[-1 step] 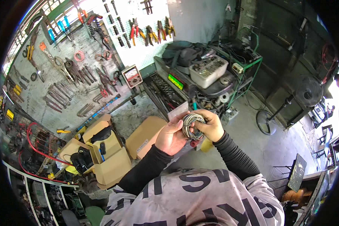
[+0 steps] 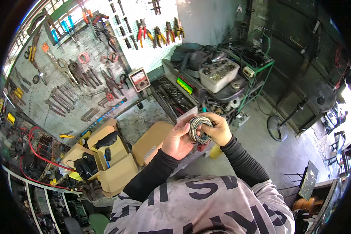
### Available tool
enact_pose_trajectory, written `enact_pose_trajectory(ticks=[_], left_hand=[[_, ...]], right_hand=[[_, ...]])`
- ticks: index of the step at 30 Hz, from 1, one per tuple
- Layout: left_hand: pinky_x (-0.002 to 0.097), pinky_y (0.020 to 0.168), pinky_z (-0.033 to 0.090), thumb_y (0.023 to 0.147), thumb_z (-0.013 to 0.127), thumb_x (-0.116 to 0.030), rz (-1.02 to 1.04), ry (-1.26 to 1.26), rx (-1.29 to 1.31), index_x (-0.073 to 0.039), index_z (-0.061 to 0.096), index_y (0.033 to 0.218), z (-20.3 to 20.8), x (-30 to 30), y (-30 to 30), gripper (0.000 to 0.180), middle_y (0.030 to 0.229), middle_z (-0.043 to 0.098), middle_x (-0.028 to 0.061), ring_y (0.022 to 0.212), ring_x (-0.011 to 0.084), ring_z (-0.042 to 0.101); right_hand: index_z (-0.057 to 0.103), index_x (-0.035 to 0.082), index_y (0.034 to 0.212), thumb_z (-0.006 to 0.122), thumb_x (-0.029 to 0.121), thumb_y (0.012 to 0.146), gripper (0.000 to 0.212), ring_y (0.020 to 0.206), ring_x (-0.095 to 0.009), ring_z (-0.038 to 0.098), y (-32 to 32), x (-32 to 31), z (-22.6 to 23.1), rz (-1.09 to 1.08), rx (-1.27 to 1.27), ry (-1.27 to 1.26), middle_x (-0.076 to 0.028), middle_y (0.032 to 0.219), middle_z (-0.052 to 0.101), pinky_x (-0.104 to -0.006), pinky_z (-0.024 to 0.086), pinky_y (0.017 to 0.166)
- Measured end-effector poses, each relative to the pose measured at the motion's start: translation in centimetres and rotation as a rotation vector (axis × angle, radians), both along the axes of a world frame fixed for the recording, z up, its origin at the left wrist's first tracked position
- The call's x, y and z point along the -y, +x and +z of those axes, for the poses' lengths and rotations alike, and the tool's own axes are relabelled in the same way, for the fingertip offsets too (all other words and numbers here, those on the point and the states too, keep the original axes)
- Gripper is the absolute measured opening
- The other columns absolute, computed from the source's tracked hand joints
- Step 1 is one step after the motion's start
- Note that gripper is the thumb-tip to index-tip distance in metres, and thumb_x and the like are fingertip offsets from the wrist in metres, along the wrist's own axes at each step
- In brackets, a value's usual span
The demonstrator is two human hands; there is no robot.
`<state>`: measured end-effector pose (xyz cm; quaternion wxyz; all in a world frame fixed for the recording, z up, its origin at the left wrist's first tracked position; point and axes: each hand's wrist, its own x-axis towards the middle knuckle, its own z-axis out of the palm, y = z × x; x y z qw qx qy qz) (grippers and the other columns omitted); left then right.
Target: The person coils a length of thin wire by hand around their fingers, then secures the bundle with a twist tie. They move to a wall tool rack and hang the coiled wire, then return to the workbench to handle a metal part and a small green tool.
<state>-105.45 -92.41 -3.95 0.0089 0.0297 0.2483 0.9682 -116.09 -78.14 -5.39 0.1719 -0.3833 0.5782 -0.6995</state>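
In front of my chest I hold a coil of wire [image 2: 200, 124], wound in a tight ring of pale and dark strands. My left hand [image 2: 175, 141] cradles it from the left, its thumb against the coil's edge and its fingers partly hidden behind. From the right, my right hand [image 2: 221, 132] grips the ring, fingers over the top and thumb pressed into its middle. A dark red roundish piece [image 2: 201, 148] shows at the coil's lower edge; I cannot tell whether it is joined to the wire.
Left of my hands stands an opened cardboard box [image 2: 119, 171] with dark items inside. Beyond are a tool board [image 2: 72, 58], an analog meter [image 2: 139, 80] and a drawer of sockets [image 2: 171, 95]. A white bin of small parts [image 2: 219, 82] and a standing fan [image 2: 319, 97] are to the right.
The surroundings have shifted slightly to the right in view. Both hands keep hold of the coil, and the dark red piece below it shows a little more.
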Motion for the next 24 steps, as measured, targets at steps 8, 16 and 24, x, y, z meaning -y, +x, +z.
enact_pose_trajectory(ticks=[8, 16, 24], left_hand=[[0.0323, 0.071, 0.051, 0.092, 0.056, -0.014, 0.457, -0.021, 0.193, -0.007, 0.058, 0.11, 1.7, 9.4, -4.6, 0.019, 0.091, 0.064, 0.005, 0.073, 0.0148, 0.061], [0.0275, 0.069, 0.053, 0.088, 0.062, -0.006, 1.082, -0.436, 0.118, 0.005, 0.059, 0.108, 2.0, 13.8, -8.5, 0.023, 0.095, 0.064, 0.0095, 0.08, 0.0137, 0.062], [0.0271, 0.073, 0.048, 0.084, 0.066, -0.006, 1.683, -1.277, 0.041, 0.003, 0.065, 0.103, 3.7, 16.5, -11.4, 0.021, 0.097, 0.062, 0.0103, 0.081, 0.0155, 0.059]], right_hand=[[0.054, -0.005, 0.115, 0.06, 0.003, 0.085, 0.031, 0.09, -0.012, 0.059, -4.9, 12.5, 0.9, 0.06, -0.03, -0.064, -0.007, 0.1, 0.064, -0.0266, 0.047, 0.081], [0.058, -0.004, 0.109, 0.058, 0.002, 0.081, 0.028, 0.087, -0.015, 0.062, -8.2, 20.3, 2.8, 0.002, -0.206, -0.029, -0.012, 0.093, 0.066, -0.0282, 0.048, 0.079], [0.059, -0.003, 0.106, 0.057, 0.0, 0.079, 0.027, 0.083, -0.017, 0.064, -11.8, 25.0, 4.9, 0.15, -0.255, -0.132, -0.014, 0.091, 0.066, -0.0288, 0.049, 0.076]])
